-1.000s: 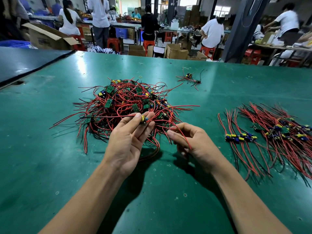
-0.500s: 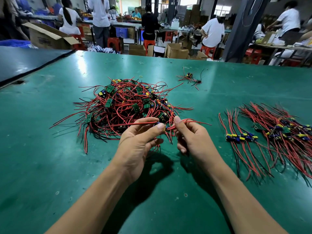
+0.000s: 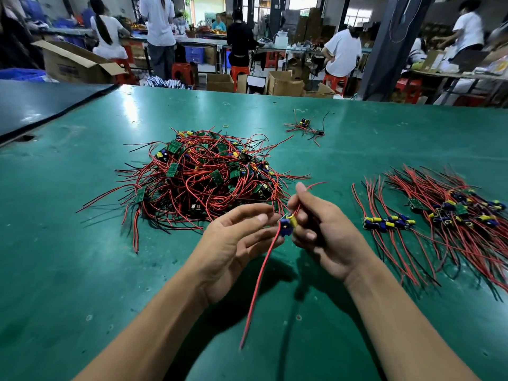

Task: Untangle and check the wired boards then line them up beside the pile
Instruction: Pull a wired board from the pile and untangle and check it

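Note:
A tangled pile of wired boards [image 3: 203, 177], small green boards with red and black leads, lies in the middle of the green table. Just in front of it both hands hold up one wired board [image 3: 287, 221] with blue and yellow parts. My left hand [image 3: 236, 240] pinches its left side with thumb and fingertips. My right hand [image 3: 321, 229] grips its right side and a red lead that rises past the thumb. Another red lead hangs down from the board toward me. To the right, sorted boards [image 3: 439, 213] lie in rows with leads fanned out.
Two stray wired boards [image 3: 306, 126] lie farther back on the green table [image 3: 82, 270]. A dark mat [image 3: 41, 103] covers the far left. Beyond the table's far edge, people work at benches among cardboard boxes and red stools.
The hands have pulled one board out of the pile and lifted it toward me. Its long red lead now hangs free below the hands instead of lying in the tangle.

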`<state>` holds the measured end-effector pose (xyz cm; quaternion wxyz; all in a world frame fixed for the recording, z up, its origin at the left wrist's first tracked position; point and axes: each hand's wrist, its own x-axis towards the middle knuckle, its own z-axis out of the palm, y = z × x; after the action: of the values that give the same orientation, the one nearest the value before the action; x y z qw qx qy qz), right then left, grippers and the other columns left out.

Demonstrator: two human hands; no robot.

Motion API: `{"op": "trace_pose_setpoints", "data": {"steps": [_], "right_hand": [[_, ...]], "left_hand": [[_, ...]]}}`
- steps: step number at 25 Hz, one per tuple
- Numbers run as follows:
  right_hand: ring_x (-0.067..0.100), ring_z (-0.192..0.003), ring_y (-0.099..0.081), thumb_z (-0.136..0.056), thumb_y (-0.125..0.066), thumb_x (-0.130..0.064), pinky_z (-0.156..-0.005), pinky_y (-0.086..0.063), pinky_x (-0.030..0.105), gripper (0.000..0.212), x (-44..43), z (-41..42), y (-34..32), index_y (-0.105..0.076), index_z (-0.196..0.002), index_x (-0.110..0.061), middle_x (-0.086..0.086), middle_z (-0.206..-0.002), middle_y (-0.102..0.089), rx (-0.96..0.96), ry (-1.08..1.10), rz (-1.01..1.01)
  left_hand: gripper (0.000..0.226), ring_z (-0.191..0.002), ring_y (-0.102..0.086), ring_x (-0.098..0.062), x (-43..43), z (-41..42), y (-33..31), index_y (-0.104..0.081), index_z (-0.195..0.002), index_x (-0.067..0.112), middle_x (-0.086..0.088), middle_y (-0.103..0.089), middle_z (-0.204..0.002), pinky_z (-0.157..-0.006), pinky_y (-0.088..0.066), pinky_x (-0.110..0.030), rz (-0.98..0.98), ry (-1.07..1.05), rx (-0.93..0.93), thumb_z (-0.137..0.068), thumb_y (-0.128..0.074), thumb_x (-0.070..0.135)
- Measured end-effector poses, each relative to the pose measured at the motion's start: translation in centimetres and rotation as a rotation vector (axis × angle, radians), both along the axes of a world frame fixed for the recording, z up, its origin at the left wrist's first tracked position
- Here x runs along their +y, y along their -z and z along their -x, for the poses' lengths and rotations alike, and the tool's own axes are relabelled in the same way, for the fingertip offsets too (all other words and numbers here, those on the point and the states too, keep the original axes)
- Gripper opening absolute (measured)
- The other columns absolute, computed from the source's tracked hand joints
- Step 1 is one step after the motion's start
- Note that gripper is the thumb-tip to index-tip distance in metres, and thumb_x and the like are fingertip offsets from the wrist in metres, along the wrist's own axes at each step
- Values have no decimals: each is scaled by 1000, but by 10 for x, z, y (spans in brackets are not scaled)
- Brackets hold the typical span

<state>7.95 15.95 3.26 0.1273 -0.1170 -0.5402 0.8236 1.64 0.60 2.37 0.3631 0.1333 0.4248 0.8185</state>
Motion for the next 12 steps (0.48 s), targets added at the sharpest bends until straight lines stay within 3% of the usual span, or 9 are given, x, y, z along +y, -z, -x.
{"op": "trace_pose_setpoints", "data": {"steps": [2, 4, 6, 10, 12], "right_hand": [[6, -36, -28, -77, -69, -50, -40, -18, 17, 32, -2, -1, 2, -70, -66, -20, -4, -51, -40, -46, -71, -133], [13, -50, -31, -79, -75, -54, -51, -18, 25, 36, -5, -2, 6, -70, -70, -19, 13, -59, -39, -86, -114, -226], [23, -64, -29, -80, -76, -55, -58, -18, 34, 37, -6, -2, 8, -69, -73, -18, 18, -73, -40, -87, -121, -230], [14, -51, -29, -78, -76, -53, -53, -18, 29, 36, -2, -2, 9, -76, -80, -17, 1, -53, -37, -39, -98, -279], [14, -46, -42, -78, -76, -49, -48, -32, 21, 33, -4, -2, 11, -76, -82, -16, 1, -54, -49, -28, -109, -304]], "left_hand": [[17, -72, -68, -24, -1, -1, 0, -77, -83, 12, -16, -71, -88, -72, -61, -37, 106, 20, 65, -75, -72, 26], [30, -75, -65, -27, -2, -3, 3, -75, -89, 11, -13, -69, -85, -71, -58, -34, 193, 55, 152, -74, -74, 36], [28, -78, -64, -29, -2, -3, 5, -73, -91, 9, -12, -70, -84, -69, -57, -32, 214, 74, 192, -72, -76, 30], [21, -65, -69, -23, -5, -2, 5, -74, -90, 5, -15, -72, -85, -62, -59, -31, 217, 133, 175, -72, -75, 15], [22, -67, -71, -28, -5, -4, 6, -73, -93, 2, -19, -71, -88, -61, -59, -33, 214, 183, 164, -76, -73, 16]]}}
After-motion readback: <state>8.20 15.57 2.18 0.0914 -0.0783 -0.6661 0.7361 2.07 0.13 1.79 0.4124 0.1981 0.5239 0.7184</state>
